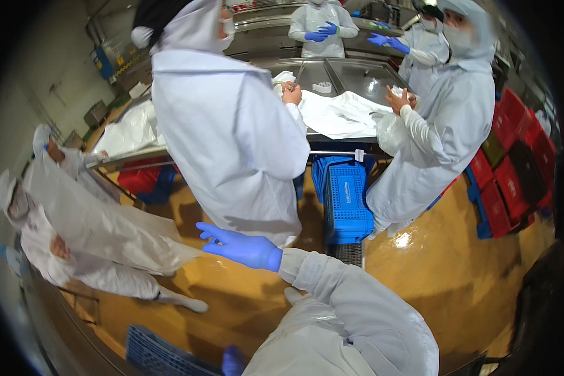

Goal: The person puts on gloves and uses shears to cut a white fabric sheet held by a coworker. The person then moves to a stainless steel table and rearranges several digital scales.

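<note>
Steel table (pixel 371 76) with white sheeting (pixel 338 114) on top, blue crate (pixel 348 197) at near edge, red crates (pixel 511 119) stacked right, shiny ochre floor (pixel 442 282).

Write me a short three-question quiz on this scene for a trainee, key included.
1. Choose: what colour is the wearer's gloved right hand?
A) white
B) blue
C) red

2. True or false: that hand is gripping a pair of scissors.

3. Fill in the blank: the white sheet between the two nearest workers at the back lies on a metal ____.

Key: 1. B. 2. False; no tool shows in it. 3. Table.
</note>
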Tool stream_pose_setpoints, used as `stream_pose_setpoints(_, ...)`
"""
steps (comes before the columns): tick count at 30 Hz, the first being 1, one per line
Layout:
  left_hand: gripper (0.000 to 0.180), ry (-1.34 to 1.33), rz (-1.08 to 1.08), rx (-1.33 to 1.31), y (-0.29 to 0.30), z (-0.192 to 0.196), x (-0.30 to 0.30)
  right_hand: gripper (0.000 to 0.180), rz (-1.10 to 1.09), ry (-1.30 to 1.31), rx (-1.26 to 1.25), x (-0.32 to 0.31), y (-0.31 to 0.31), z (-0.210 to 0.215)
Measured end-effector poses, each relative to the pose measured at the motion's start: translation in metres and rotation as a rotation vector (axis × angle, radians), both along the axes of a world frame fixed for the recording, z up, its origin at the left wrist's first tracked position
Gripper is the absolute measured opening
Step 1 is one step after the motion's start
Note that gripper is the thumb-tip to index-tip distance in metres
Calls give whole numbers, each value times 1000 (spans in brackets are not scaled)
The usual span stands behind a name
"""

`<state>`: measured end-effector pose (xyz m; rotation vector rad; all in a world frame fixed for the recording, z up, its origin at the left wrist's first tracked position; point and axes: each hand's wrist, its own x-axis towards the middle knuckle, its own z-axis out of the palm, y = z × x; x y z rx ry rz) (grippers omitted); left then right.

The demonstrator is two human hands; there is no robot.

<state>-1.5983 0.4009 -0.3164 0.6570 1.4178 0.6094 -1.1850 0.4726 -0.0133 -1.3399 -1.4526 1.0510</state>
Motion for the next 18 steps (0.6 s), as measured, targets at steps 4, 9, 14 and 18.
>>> stream_pose_setpoints(4, 48, 119, -88, -149, -24, 0, 4, 64, 1, 215, 60, 26, -2, 37)
stream_pose_setpoints(9, 48, 154, -83, -111, -17, 24, 14, 63, 81, 287, 121, 39, 11, 51)
stream_pose_setpoints(14, 49, 139, -62, -46, -18, 53, 34, 62, 144, 173, 108, 23, 31, 77)
stream_pose_setpoints(18, 50, 80, -67, -43, -30, 58, 44, 58, 183, 176, 61, 17, 7, 87)
